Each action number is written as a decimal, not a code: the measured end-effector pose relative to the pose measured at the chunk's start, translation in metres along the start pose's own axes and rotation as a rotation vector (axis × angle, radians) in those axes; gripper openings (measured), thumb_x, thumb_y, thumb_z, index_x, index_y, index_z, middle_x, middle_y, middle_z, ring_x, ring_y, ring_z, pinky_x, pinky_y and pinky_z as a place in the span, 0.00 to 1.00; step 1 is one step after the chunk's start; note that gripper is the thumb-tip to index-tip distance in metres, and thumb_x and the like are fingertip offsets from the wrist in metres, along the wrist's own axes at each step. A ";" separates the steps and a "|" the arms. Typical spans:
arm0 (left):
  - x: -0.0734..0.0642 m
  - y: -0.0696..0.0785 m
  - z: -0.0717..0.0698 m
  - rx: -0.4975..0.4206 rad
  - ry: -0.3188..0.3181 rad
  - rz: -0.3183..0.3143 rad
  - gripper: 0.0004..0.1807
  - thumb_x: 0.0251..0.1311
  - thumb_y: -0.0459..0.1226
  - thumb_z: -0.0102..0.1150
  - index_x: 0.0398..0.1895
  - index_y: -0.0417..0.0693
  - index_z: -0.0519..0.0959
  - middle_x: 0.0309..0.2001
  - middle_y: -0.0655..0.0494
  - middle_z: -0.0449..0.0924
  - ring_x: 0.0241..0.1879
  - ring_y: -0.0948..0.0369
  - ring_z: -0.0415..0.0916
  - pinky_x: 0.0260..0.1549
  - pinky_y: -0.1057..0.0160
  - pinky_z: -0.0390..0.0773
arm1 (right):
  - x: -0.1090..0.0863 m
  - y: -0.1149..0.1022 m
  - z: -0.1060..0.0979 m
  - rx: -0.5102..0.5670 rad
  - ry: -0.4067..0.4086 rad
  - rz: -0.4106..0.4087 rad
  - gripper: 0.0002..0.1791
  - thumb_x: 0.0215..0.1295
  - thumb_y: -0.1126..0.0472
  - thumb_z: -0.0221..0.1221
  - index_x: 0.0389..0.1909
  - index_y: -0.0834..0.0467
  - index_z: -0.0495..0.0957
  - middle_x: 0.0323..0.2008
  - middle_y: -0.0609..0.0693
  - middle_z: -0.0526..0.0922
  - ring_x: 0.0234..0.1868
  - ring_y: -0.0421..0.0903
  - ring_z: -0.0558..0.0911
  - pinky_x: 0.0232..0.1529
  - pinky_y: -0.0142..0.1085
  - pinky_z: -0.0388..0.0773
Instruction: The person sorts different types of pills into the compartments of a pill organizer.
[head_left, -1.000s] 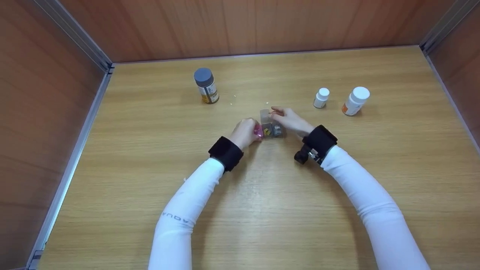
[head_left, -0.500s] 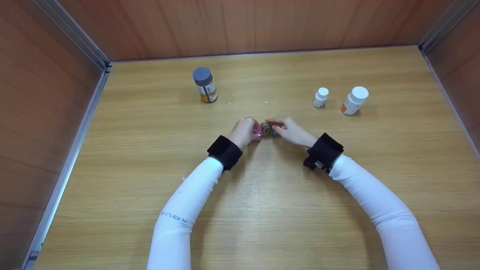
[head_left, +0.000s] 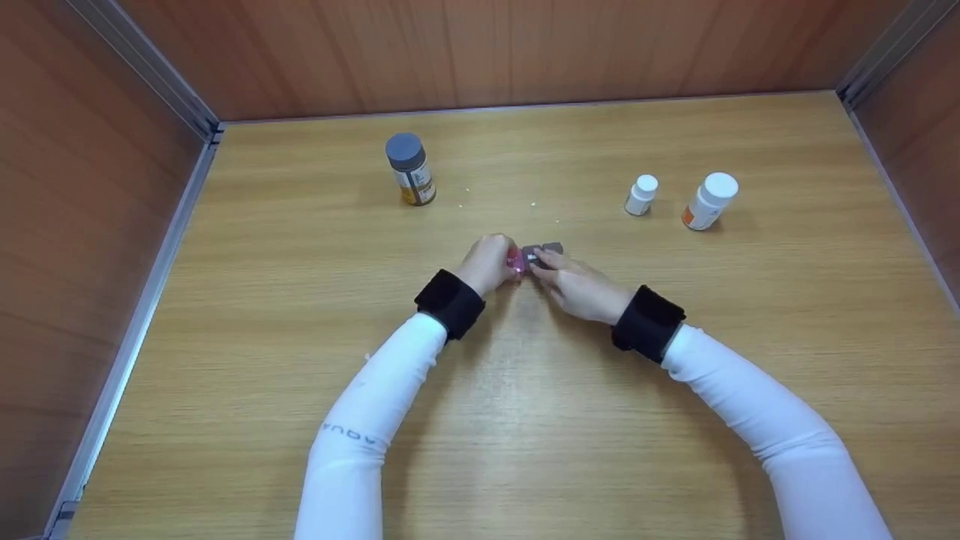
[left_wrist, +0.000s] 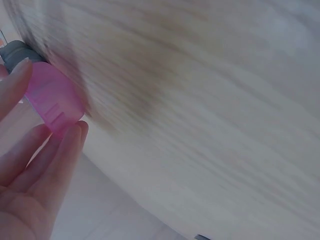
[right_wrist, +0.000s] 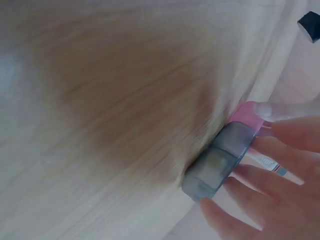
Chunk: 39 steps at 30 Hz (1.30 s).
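Left white fabric sleeve (head_left: 346,435) reads "AQUA" (pale wood-grain surface (head_left: 517,450), brown panel walls (head_left: 480,52)). Left hand (head_left: 487,264) pinches the pink-and-grey plastic box (right_wrist: 224,149); right hand (head_left: 583,292) touches it, fingers loosely extended.

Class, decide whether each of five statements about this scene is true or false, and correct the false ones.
1. The small white bottle stands between the dark-capped bottle and the larger white bottle. True.
2. The left hand holds the pink end of the pill organizer. True.
3. The right hand grips the dark-capped bottle. False: it touches the organizer's grey compartments.
4. The larger white bottle lies on its side. False: it stands upright.
5. The wristbands are black. True.
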<state>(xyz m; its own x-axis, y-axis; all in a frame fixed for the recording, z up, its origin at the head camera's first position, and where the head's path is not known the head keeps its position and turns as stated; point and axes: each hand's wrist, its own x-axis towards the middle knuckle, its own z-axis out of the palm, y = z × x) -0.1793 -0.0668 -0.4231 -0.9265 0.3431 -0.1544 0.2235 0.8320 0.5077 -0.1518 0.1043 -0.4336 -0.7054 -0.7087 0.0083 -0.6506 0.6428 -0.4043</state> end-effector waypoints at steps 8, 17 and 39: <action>0.002 0.002 0.000 -0.001 -0.002 0.013 0.11 0.46 0.29 0.62 0.35 0.33 0.79 0.32 0.45 0.79 0.34 0.53 0.75 0.36 0.62 0.74 | -0.002 -0.003 -0.001 -0.069 -0.034 0.046 0.20 0.62 0.66 0.49 0.56 0.66 0.66 0.61 0.65 0.59 0.62 0.58 0.59 0.59 0.51 0.57; 0.004 0.002 0.003 0.013 -0.002 0.061 0.06 0.46 0.30 0.61 0.27 0.34 0.78 0.28 0.46 0.79 0.28 0.57 0.71 0.32 0.62 0.73 | 0.026 0.009 -0.007 0.072 0.044 0.094 0.21 0.51 0.70 0.59 0.49 0.68 0.72 0.51 0.66 0.72 0.50 0.59 0.73 0.52 0.45 0.69; 0.025 -0.004 -0.044 0.036 -0.264 0.128 0.08 0.47 0.34 0.62 0.30 0.37 0.83 0.30 0.46 0.82 0.21 0.65 0.69 0.20 0.74 0.67 | 0.055 0.015 -0.017 0.228 -0.111 0.202 0.17 0.43 0.69 0.65 0.38 0.67 0.78 0.35 0.58 0.81 0.38 0.49 0.79 0.43 0.38 0.74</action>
<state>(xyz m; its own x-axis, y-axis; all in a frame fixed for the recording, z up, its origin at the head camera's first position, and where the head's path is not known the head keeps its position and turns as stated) -0.2164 -0.0809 -0.3911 -0.7805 0.5439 -0.3081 0.3485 0.7878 0.5078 -0.2050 0.0797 -0.4239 -0.7708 -0.6089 -0.1874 -0.4122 0.7010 -0.5820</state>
